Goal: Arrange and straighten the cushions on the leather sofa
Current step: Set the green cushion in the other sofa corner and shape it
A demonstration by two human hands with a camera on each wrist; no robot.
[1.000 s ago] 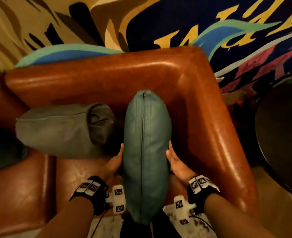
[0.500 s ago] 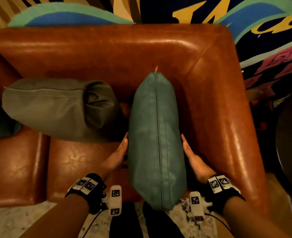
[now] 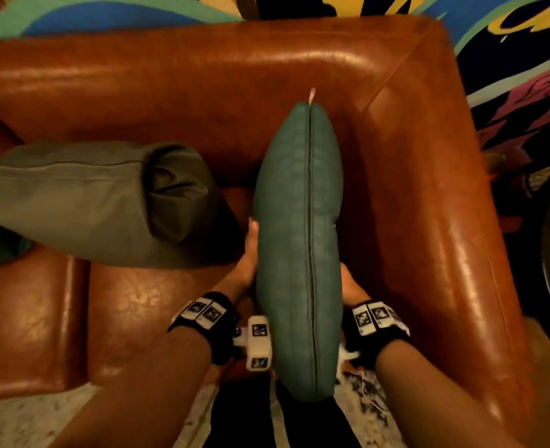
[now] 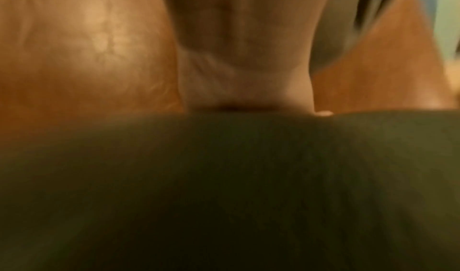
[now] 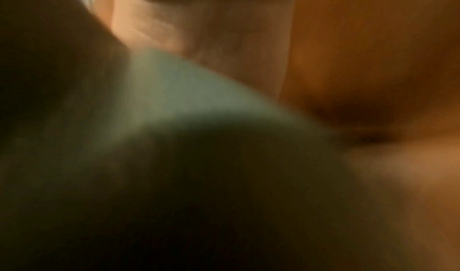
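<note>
teal cushion (image 3: 299, 247) on edge | left hand (image 3: 247, 266), right hand (image 3: 348, 282) flat grip, fingers straight

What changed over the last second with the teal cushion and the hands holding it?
The teal cushion, standing on edge, has been carried toward the sofa's corner, its zipped end nearing the backrest. The left hand and right hand stay flat against its sides, now partly hidden behind it. The grey cushion stayed put.

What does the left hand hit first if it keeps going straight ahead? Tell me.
Probably the grey cushion. The left hand presses flat on the green cushion, fingers pointing toward the sofa back; depth is unclear.
</note>
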